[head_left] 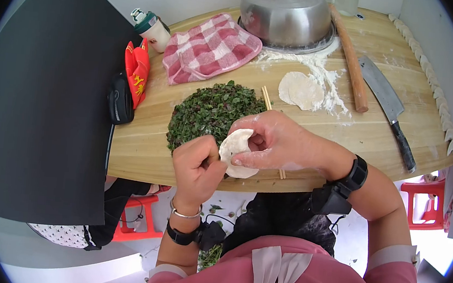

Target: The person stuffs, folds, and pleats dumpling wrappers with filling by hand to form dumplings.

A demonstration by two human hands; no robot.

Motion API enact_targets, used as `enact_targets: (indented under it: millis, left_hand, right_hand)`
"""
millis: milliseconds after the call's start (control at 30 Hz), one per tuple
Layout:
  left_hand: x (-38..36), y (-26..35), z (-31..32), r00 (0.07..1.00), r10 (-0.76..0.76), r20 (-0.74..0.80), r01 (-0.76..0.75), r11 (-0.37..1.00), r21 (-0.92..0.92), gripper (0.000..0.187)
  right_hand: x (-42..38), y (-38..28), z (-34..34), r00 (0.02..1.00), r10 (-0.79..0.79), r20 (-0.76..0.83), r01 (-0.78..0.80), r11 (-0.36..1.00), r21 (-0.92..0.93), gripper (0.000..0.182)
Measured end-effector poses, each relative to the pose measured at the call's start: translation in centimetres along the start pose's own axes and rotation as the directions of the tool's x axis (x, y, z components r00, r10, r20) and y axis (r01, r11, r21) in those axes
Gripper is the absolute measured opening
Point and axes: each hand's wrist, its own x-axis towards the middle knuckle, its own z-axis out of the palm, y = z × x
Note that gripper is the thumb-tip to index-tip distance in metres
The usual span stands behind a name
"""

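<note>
A folded piece of white dough (235, 149) is held between my two hands, over the near edge of the wooden table. My right hand (278, 144) grips its right side between thumb and fingers. My left hand (198, 166) has its fingers curled and pinches the dough's left edge. Just beyond them lies a heap of chopped green leaves (216, 110), partly hidden by my hands. Wooden chopsticks (266, 98) run beside the heap and under my right hand. Flat dough rounds (301, 90) lie farther back, beside scattered flour (328, 77).
An upturned metal bowl (286, 17), a rolling pin (350, 60) and a cleaver (382, 91) are at the back and right. Shaped dough pieces (434, 79) line the right edge. A checked cloth (211, 47), cup (152, 32) and red item (136, 71) stand left, near a black panel (50, 102).
</note>
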Motion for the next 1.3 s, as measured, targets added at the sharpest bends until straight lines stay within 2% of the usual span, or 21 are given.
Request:
enact_targets:
  millis: [100, 167, 300, 433, 500, 633, 700, 800, 933, 1000, 1067, 1100, 1133, 1167, 1233, 1267, 1300]
  left_hand:
    - [0.3, 0.3, 0.5, 1.0, -0.003, -0.014, 0.005, 0.996, 0.091, 0.033]
    - [0.4, 0.1, 0.6, 1.0, 0.013, -0.007, -0.013, 0.993, 0.116, 0.031]
    - [0.2, -0.4, 0.8, 0.998, 0.059, -0.013, -0.056, 0.981, 0.187, 0.027]
    - [-0.2, -0.4, 0.7, 0.999, 0.026, -0.04, -0.018, 0.981, 0.194, 0.03]
    - [-0.4, -1.6, -0.2, 0.995, -0.095, 0.026, 0.098, 0.982, -0.163, 0.033]
    - [0.0, -1.0, 0.6, 0.99, -0.137, -0.024, 0.132, 0.978, -0.161, 0.036]
    - [0.4, -0.1, 0.8, 0.996, -0.081, 0.03, 0.081, 0.996, 0.023, 0.033]
    - [0.5, 0.1, 0.9, 0.999, -0.023, 0.048, 0.017, 0.993, 0.115, 0.028]
    - [0.3, -0.4, 1.1, 0.999, -0.011, 0.037, 0.005, 0.988, 0.155, 0.025]
    - [0.2, -0.5, 1.3, 0.997, 0.082, -0.016, -0.076, 0.972, 0.222, 0.025]
    - [0.2, -0.2, 1.5, 0.995, 0.094, -0.044, -0.083, 0.974, 0.212, 0.027]
    - [0.2, -0.1, 1.6, 0.992, 0.105, -0.071, -0.089, 0.975, 0.202, 0.029]
    - [0.2, -0.1, 1.3, 0.992, 0.105, -0.071, -0.089, 0.975, 0.202, 0.029]
    - [0.1, -0.2, 0.8, 0.998, 0.061, -0.027, -0.057, 0.988, 0.144, 0.031]
    - [0.0, -0.9, 0.1, 1.0, 0.02, 0.02, -0.022, 0.996, 0.088, 0.033]
    - [0.0, -1.6, -0.1, 0.998, -0.044, 0.033, 0.049, 0.986, -0.16, 0.034]
    - [-0.1, -2.1, -0.1, 0.992, -0.106, 0.062, 0.122, 0.91, -0.396, 0.035]
  right_hand:
    - [-0.3, -0.8, -0.2, 0.999, 0.051, 0.012, -0.049, 0.994, -0.098, 0.028]
    - [-0.3, -0.7, -0.2, 1.0, -0.023, -0.011, 0.021, 0.991, -0.136, 0.03]
    - [-0.2, -0.2, 0.1, 1.0, -0.021, -0.02, 0.021, 0.999, -0.047, 0.026]
    - [0.1, 0.7, 0.3, 0.996, -0.08, -0.029, 0.08, 0.997, -0.015, 0.029]
    - [0.0, 0.4, 0.2, 0.994, -0.105, -0.008, 0.105, 0.994, -0.009, 0.03]
    - [-0.2, 0.0, 0.2, 0.998, -0.067, 0.02, 0.068, 0.997, -0.037, 0.031]
    - [-0.2, 0.1, 0.2, 0.998, -0.058, 0.023, 0.059, 0.998, -0.039, 0.03]
    - [-0.1, 0.1, 0.0, 0.997, -0.078, 0.008, 0.078, 0.987, -0.137, 0.03]
    - [-0.3, -0.9, -0.3, 0.998, -0.05, 0.03, 0.055, 0.98, -0.189, 0.031]
    - [-0.1, -0.4, -0.1, 0.998, -0.028, 0.049, 0.037, 0.978, -0.207, 0.032]
    - [0.3, 0.5, 0.5, 0.966, -0.255, -0.029, 0.253, 0.965, -0.073, 0.035]
    - [0.1, 0.3, 0.4, 0.967, -0.255, -0.029, 0.252, 0.965, -0.073, 0.035]
    - [-0.2, -0.1, 0.1, 0.983, -0.184, 0.015, 0.185, 0.98, -0.074, 0.036]
    - [-0.4, -0.5, -0.1, 0.992, -0.113, 0.059, 0.117, 0.99, -0.078, 0.036]
    - [-0.3, -0.8, -0.1, 0.99, -0.117, 0.077, 0.122, 0.99, -0.066, 0.037]
    - [-0.3, -0.9, -0.1, 0.988, -0.121, 0.093, 0.126, 0.991, -0.052, 0.037]
    - [-0.2, -0.9, -0.1, 0.989, -0.119, 0.092, 0.123, 0.991, -0.048, 0.037]
